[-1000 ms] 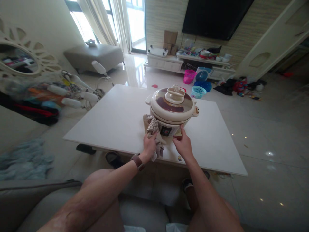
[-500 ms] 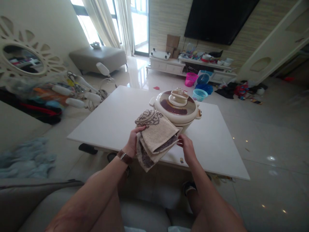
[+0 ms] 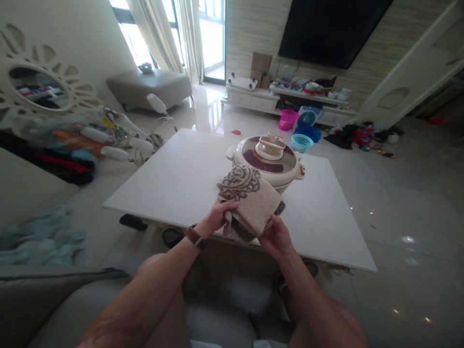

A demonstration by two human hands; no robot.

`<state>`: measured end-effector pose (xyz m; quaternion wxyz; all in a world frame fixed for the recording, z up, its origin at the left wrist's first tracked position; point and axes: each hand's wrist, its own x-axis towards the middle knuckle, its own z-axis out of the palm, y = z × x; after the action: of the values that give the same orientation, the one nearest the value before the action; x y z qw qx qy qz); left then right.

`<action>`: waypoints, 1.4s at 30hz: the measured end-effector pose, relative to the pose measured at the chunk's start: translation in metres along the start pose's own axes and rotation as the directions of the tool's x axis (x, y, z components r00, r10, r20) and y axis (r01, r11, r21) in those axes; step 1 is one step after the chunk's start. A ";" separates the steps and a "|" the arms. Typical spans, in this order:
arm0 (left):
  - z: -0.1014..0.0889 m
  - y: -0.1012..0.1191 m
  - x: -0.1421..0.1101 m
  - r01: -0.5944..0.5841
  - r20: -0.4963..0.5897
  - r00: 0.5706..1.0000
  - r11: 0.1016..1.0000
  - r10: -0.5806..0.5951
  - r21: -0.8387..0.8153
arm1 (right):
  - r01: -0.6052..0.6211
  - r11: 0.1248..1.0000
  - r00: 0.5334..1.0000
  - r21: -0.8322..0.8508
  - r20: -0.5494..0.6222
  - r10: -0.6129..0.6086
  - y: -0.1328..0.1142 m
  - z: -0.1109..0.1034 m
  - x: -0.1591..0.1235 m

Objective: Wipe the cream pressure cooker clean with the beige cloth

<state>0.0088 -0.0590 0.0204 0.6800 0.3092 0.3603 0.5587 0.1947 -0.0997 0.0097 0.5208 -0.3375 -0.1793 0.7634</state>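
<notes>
A beige towel with a brown pattern is folded and held above the near edge of the white table. My left hand grips its left side, fingers curled over the cloth. My right hand pinches its lower right corner. Just behind the towel stands a cream electric cooker with a brown-topped lid and a knob handle; neither hand touches it.
A clutter of white bottles and coloured items lies left of the table. A grey ottoman stands by the window. Pink and blue baskets sit on the floor before a TV cabinet. My knees are below the table edge.
A second ago my left hand held the crumpled towel against the cooker's front and my right hand touched the cooker. Both hands then lifted the towel away and folded it smaller.
</notes>
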 end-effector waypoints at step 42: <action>0.040 -0.061 -0.027 -0.196 -0.036 0.964 0.795 0.263 0.574 | 0.118 0.802 0.847 -0.585 -0.362 -0.389 0.007 -0.029 -0.007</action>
<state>0.0719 -0.0977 -0.0044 0.4632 0.5057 0.5074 0.5218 0.2114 -0.1112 -0.0129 0.5311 -0.6155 -0.3022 0.4978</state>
